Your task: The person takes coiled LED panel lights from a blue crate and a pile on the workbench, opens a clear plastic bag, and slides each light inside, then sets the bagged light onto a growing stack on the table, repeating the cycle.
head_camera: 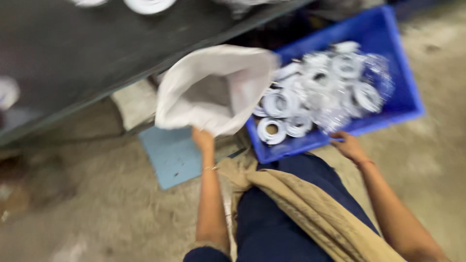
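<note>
On the floor, left hand (203,139) pinches the sack (213,90) rim so its mouth gapes; right hand (347,145), fingers curled, grips the crate (403,104) edge, steadying the rings (320,92)

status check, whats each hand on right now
Left hand gripping the lower rim of the open white sack. Right hand on the near edge of the blue crate of white rings. Nothing between sack and crate.

Your left hand (203,139) grips the lower rim of an open white woven sack (213,90), its mouth gaping toward you, just left of the blue crate (405,92). In that crate lie white coiled rings in clear plastic wrappers (320,92), heaped together. Your right hand (347,145) touches the crate's near edge.
</note>
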